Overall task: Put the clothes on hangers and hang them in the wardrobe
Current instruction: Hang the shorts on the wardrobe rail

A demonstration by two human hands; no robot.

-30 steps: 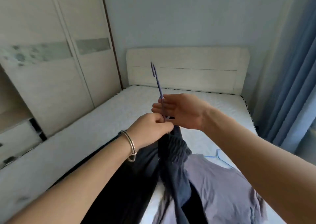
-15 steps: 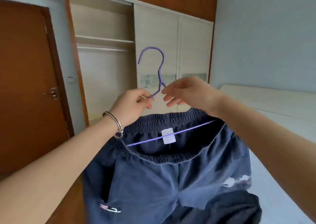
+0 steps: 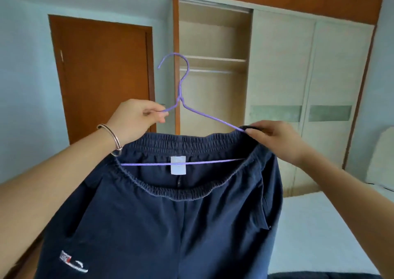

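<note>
Navy blue shorts [image 3: 162,221] with an elastic waistband and a white label hang on a purple wire hanger [image 3: 181,99], whose bottom bar runs through the waist opening. My left hand [image 3: 136,118], a bangle on its wrist, pinches the hanger's left shoulder. My right hand [image 3: 275,138] grips the right corner of the waistband where it meets the hanger's right shoulder. The open wardrobe [image 3: 213,76] stands straight ahead behind the hook, with a shelf and a rail under it.
A brown door [image 3: 102,76] is left of the wardrobe. Closed pale sliding wardrobe doors [image 3: 309,97] are to the right. The white mattress [image 3: 319,236] lies at lower right, with a dark garment [image 3: 319,276] at its near edge.
My view has swung from the bed to the wardrobe. The shorts have been lifted and spread; my right hand slid from near the hook out to the hanger's right end.
</note>
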